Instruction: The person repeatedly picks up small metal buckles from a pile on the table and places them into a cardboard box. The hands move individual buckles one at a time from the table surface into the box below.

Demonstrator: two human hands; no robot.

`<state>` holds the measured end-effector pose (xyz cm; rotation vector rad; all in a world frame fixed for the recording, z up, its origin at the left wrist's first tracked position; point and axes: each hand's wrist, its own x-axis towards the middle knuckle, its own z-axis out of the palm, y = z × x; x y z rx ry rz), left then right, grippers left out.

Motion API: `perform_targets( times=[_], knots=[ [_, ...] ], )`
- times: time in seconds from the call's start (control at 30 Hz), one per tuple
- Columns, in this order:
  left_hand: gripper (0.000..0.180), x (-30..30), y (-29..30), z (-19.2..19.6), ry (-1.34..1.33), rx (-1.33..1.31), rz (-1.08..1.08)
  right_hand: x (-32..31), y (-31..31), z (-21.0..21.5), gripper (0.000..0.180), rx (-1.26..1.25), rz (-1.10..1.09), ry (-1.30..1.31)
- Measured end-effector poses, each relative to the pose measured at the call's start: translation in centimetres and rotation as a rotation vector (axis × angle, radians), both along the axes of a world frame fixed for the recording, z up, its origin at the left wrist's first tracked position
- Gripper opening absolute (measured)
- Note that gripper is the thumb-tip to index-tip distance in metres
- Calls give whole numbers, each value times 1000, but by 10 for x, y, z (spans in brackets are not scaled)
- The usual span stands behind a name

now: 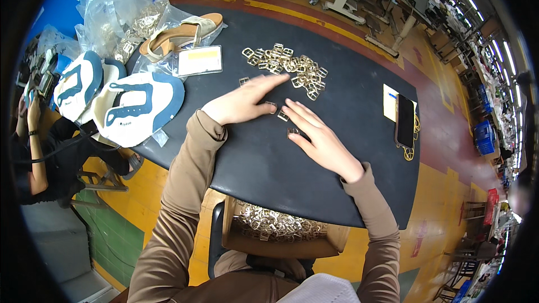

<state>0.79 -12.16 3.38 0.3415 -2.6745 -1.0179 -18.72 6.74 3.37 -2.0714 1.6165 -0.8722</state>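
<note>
Both hands rest low over the dark table, close to a spread of small gold metal buckles. My left hand has its fingers stretched out to the right, their tips at the near edge of the pile; a loose buckle lies just beyond it. My right hand is flat with fingers apart, pointing up and left. Between the hands a single buckle lies by the right fingertips, and another touches or sits beside the right thumb. One more buckle shows at the left thumb tip, partly covered.
On my lap stands a cardboard box full of buckles. At left are white-and-blue shoe pieces, a tan sandal, a card and plastic bags. A phone lies right. A seated person works at far left.
</note>
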Motion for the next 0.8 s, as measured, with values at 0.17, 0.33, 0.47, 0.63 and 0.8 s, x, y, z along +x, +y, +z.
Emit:
perform_targets(
  times=[0.17,0.33,0.47,0.63,0.8],
  knots=[
    [87,12,-17,-17,-389,-263,385,-5,-2,-18,42,-8,91,109],
    [89,11,8,-8,-494,-160,120,7,74,-13,41,26,259,196],
    [92,3,43,5,-486,-123,-209,23,130,3,43,206,387,44],
    [98,4,37,19,-239,264,-547,3,117,17,46,208,415,-43],
    [91,-12,7,6,358,238,9,2,32,-5,47,23,-74,57]
  ],
)
